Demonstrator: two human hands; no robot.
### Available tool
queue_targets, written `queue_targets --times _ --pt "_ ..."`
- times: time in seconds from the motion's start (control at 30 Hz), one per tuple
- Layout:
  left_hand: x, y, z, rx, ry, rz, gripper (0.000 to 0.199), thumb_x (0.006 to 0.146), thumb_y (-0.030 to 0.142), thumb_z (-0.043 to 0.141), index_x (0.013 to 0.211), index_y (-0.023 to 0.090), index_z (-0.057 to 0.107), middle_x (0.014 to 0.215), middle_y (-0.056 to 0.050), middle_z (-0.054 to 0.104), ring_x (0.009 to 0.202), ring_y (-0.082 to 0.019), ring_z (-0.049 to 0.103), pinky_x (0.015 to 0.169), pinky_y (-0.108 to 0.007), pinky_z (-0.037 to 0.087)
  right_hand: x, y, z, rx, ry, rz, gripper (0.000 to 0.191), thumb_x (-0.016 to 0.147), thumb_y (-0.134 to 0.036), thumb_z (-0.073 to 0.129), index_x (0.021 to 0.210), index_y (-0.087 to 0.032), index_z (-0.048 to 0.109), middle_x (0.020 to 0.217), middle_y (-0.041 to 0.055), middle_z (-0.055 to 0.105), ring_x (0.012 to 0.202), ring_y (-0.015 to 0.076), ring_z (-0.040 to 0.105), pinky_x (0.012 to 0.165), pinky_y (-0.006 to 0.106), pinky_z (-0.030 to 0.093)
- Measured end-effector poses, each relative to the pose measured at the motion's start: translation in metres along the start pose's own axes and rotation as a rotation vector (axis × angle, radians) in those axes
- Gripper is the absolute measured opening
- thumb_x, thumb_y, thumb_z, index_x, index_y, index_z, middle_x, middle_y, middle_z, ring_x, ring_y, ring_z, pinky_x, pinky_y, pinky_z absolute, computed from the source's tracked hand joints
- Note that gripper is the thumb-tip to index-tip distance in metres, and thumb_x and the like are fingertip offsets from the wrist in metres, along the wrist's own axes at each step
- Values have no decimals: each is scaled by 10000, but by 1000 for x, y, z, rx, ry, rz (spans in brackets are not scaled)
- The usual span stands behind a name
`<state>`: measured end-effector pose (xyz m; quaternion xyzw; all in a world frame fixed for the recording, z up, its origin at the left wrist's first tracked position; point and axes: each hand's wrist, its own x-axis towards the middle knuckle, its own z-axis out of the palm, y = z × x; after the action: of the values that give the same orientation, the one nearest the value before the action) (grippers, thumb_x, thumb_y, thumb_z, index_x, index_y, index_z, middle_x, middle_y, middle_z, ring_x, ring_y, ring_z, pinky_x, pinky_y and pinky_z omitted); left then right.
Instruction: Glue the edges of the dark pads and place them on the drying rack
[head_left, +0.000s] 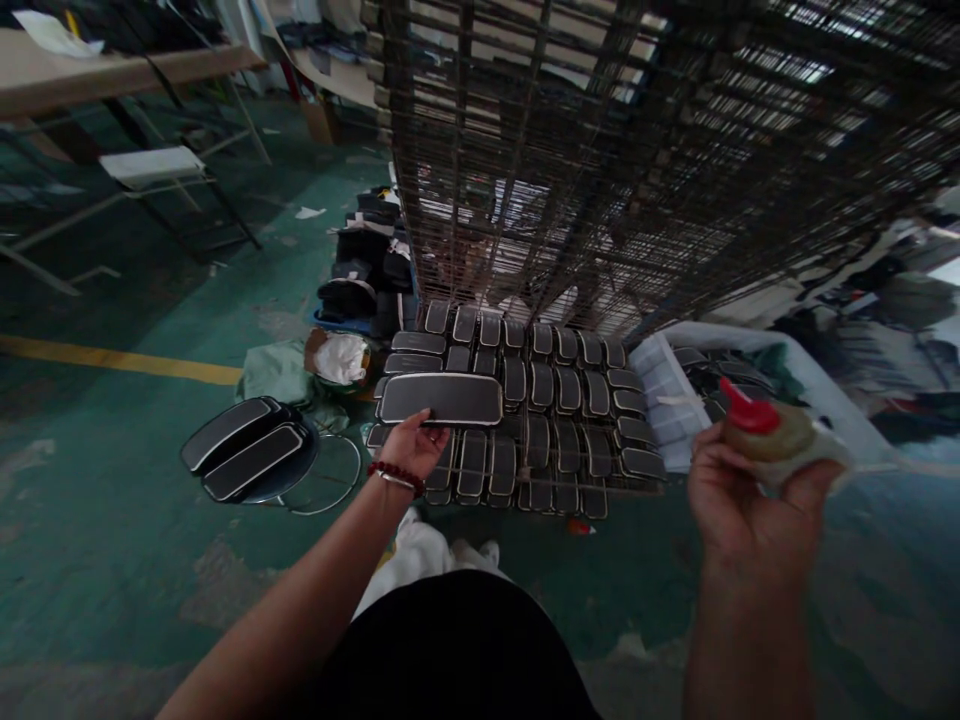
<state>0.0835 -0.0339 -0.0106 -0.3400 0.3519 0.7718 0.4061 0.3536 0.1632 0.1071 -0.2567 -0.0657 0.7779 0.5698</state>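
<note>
My left hand grips the lower edge of a long black panel with rounded corners and a pale outline. The panel is level above rows of similar black pieces laid out on a low rack. Off to the right, my right hand is closed around a squeeze bottle with a red cap and a yellowish body. The bottle is tilted, its red tip toward the upper left. What the bottle contains cannot be made out.
A round stool at left carries two more long black panels. Behind the rack rises a tall stack of wire mesh shelves. At right is a white plastic bin with dark pieces inside. A box with white stuffing stands left of the rack.
</note>
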Motion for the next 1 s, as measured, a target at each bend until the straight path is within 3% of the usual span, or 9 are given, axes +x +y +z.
queue_targets --times 0.1,0.2,0.3,0.47,0.6,0.73,0.83,0.9,1.0 --pt "-5 -20 8 -35 -51 -25 236 948 21 535 774 176 571 601 1 639 493 -116 625 526 -214 578 -21 39 -33 -183 -12 -39 483 785 -482 848 1150 -216 677 1070 55 740 839 169 721 449 175 539" --pt "-14 -46 17 -40 -100 -72 240 955 32 560 762 172 588 619 -3 646 497 -104 625 588 -216 595 -51 91 -61 -363 -14 241 463 822 -512 811 1194 -266 690 1227 84 743 1020 206 739 516 201 564" --pt "-25 -68 22 -2 -140 -162 199 924 54 621 762 170 621 642 -31 664 517 -136 648 614 -256 603 -73 128 -70 -366 -72 363 353 843 -502 796 1128 -304 730 1155 20 784 1021 174 749 615 214 606" --pt "-36 -93 18 143 -475 -393 219 969 234 576 839 130 717 755 -134 729 816 -279 763 781 -364 598 -78 148 -66 -300 -48 398 303 791 -439 861 1017 -261 764 993 -12 813 884 156 767 697 236 635" --pt "-23 -102 -13 300 -550 -212 93 889 195 656 862 139 725 880 -112 764 904 -234 746 824 -303 561 -71 139 -65 -308 -9 425 363 712 -381 927 1007 -250 760 988 -8 814 852 166 768 699 249 645" --pt "7 -72 -72 457 -440 -187 265 740 9 718 974 134 714 990 -108 782 811 -183 734 774 -275 553 -52 112 -64 -382 -29 513 424 651 -354 965 1003 -256 749 953 -29 814 808 157 768 545 200 599" --pt "30 -25 -98 571 -312 -190 170 792 61 719 937 140 682 876 -93 769 786 -188 739 762 -275 542 -35 94 -63 -470 11 613 474 626 -307 981 1030 -233 743 990 5 817 858 193 778 648 269 657" --pt "41 7 -92 621 -301 -194 98 874 193 697 954 137 688 891 -99 771 815 -195 740 784 -286 541 -26 88 -62 -533 27 672 455 649 -293 968 1037 -224 741 1004 22 816 872 208 777 718 323 677" --pt "43 39 -55 809 -468 -263 316 908 413 689 1031 123 722 985 -120 783 850 -204 728 778 -301 534 -21 93 -57 -621 27 739 469 636 -288 972 1037 -209 742 984 37 815 838 211 771 707 332 677"
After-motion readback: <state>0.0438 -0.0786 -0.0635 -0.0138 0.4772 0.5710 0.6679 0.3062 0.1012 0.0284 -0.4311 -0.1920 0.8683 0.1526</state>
